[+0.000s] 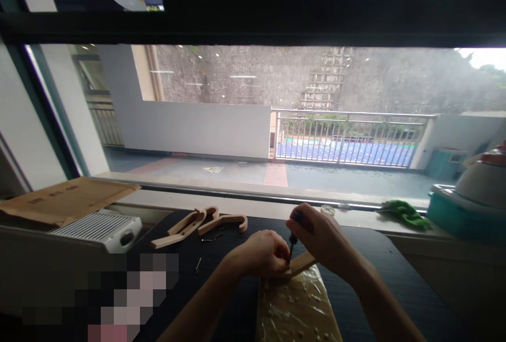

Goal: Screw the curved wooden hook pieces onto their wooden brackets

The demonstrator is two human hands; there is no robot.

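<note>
My right hand (pixel 318 230) is closed around the dark handle of a screwdriver (pixel 293 241), which stands nearly upright with its tip down on a pale wooden piece (pixel 305 263). Curled at the near end of that piece is my left hand (pixel 264 252), its fingers closed on the wood close to the screwdriver tip. Whether a screw sits under the tip is hidden by the fingers. The wooden piece rests on the far end of a tan block wrapped in clear, wrinkled plastic (pixel 296 308).
Several curved wooden hooks (pixel 226 221) lie on the dark table (pixel 233 300) to the left, with loose screws (pixel 198 264) nearby. A tape roll (pixel 327 209) and green cloth (pixel 405 214) sit along the windowsill. Further left are a brown envelope (pixel 71 197) and a white slatted device (pixel 100 230).
</note>
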